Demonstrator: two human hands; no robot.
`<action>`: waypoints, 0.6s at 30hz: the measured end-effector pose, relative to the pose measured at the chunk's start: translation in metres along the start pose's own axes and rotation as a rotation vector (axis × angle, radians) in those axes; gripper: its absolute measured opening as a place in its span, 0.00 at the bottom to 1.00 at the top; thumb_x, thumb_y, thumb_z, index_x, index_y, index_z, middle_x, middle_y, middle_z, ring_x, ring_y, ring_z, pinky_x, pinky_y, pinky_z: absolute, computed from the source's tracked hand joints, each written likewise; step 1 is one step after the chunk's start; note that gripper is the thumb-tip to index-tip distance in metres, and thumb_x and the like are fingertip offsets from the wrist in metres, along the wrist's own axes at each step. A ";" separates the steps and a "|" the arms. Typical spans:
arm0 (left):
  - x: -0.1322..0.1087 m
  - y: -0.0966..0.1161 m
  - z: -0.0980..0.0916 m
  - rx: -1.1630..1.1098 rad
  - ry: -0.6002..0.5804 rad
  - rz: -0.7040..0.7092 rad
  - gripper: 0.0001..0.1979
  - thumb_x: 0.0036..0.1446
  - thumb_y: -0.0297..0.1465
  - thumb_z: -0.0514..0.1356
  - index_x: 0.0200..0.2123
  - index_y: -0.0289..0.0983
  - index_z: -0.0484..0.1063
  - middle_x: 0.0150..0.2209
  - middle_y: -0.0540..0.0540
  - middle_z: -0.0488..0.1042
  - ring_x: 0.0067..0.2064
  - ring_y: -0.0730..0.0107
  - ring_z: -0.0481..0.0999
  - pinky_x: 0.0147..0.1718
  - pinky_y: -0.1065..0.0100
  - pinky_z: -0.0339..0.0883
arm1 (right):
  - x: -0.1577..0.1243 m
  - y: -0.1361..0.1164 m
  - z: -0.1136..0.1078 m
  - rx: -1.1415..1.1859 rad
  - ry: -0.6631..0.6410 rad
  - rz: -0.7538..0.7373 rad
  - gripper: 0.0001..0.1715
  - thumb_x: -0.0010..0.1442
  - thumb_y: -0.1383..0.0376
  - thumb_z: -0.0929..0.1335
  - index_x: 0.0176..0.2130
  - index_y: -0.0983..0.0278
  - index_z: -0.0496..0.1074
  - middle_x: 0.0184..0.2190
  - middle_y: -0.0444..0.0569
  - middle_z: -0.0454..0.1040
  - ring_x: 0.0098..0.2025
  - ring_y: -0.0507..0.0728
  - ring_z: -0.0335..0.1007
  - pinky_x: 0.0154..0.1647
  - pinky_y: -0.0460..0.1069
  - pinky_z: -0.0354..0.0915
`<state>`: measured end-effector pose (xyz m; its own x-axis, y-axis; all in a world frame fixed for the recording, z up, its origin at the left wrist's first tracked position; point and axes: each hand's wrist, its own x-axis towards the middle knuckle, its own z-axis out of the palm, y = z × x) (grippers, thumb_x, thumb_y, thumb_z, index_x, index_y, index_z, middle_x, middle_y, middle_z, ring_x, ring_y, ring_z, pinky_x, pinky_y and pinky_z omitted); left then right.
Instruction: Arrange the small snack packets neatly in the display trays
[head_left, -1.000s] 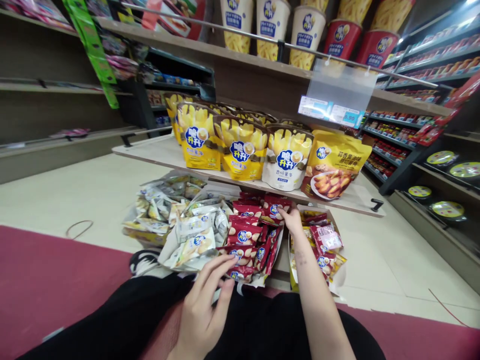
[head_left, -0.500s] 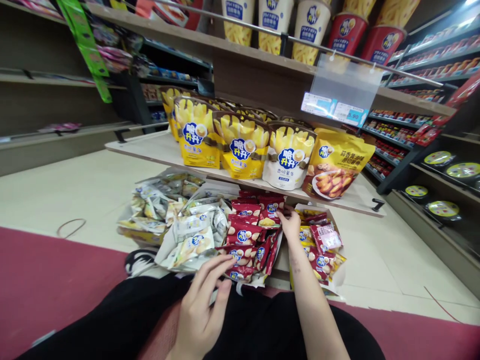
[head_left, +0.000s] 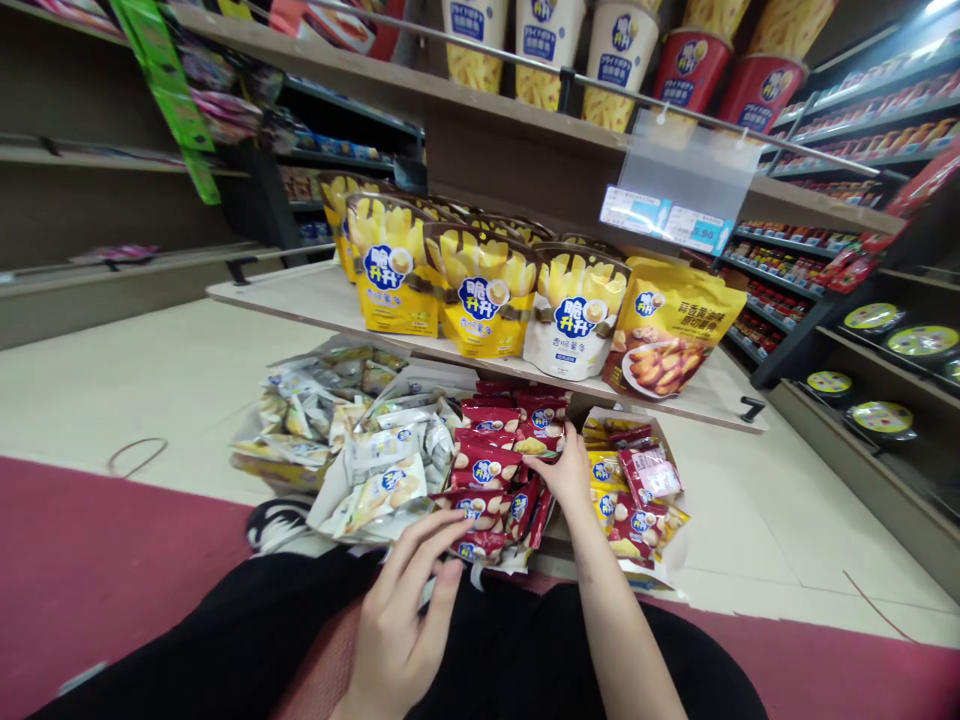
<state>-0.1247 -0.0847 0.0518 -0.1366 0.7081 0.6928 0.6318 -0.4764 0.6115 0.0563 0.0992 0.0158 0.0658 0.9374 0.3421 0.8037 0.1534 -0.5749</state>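
My right hand (head_left: 567, 478) is at the right side of the box of red snack packets (head_left: 484, 466). Its thumb reaches left over the packets while the fingers point toward the back, apart from the thumb. A red packet (head_left: 541, 416) with a yellow picture lies just past the fingertips. My left hand (head_left: 409, 605) is in front of the same box with fingers stretched out. Its fingertips rest at or just above a front red packet (head_left: 486, 508); contact is hard to tell. Neither hand visibly grips a packet.
White snack packets (head_left: 390, 478) fill a box at the left, with another box of pale packets (head_left: 304, 410) behind. To the right stands a box of red and yellow packets (head_left: 637, 520). A low shelf (head_left: 315, 308) with standing pouches (head_left: 480, 290) overhangs the boxes.
My right hand has moved slightly left and toward me, and its thumb now stretches across the red packets. My left hand stays where it was.
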 end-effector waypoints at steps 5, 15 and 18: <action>-0.001 0.002 0.000 0.013 0.009 0.013 0.14 0.64 0.27 0.51 0.50 0.40 0.70 0.50 0.43 0.71 0.52 0.66 0.72 0.46 0.69 0.69 | -0.014 -0.014 0.008 -0.178 -0.016 0.044 0.46 0.56 0.57 0.70 0.66 0.69 0.52 0.51 0.64 0.67 0.55 0.70 0.65 0.51 0.58 0.64; -0.001 0.002 0.000 -0.005 -0.001 0.002 0.14 0.64 0.27 0.52 0.50 0.40 0.70 0.50 0.43 0.71 0.52 0.65 0.72 0.43 0.71 0.71 | 0.009 0.005 -0.114 -0.366 -0.280 0.047 0.34 0.51 0.51 0.73 0.52 0.64 0.70 0.43 0.59 0.77 0.46 0.68 0.73 0.44 0.55 0.65; -0.003 0.004 0.004 -0.015 -0.007 -0.006 0.15 0.64 0.27 0.52 0.50 0.41 0.71 0.50 0.43 0.72 0.52 0.65 0.73 0.43 0.70 0.72 | 0.009 0.039 -0.158 -0.441 -0.206 0.104 0.26 0.51 0.52 0.73 0.48 0.60 0.73 0.41 0.54 0.78 0.45 0.64 0.74 0.42 0.53 0.64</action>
<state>-0.1185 -0.0866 0.0513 -0.1352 0.7147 0.6862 0.6192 -0.4797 0.6217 0.1815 0.0639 0.1141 0.0761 0.9898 0.1205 0.9756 -0.0490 -0.2139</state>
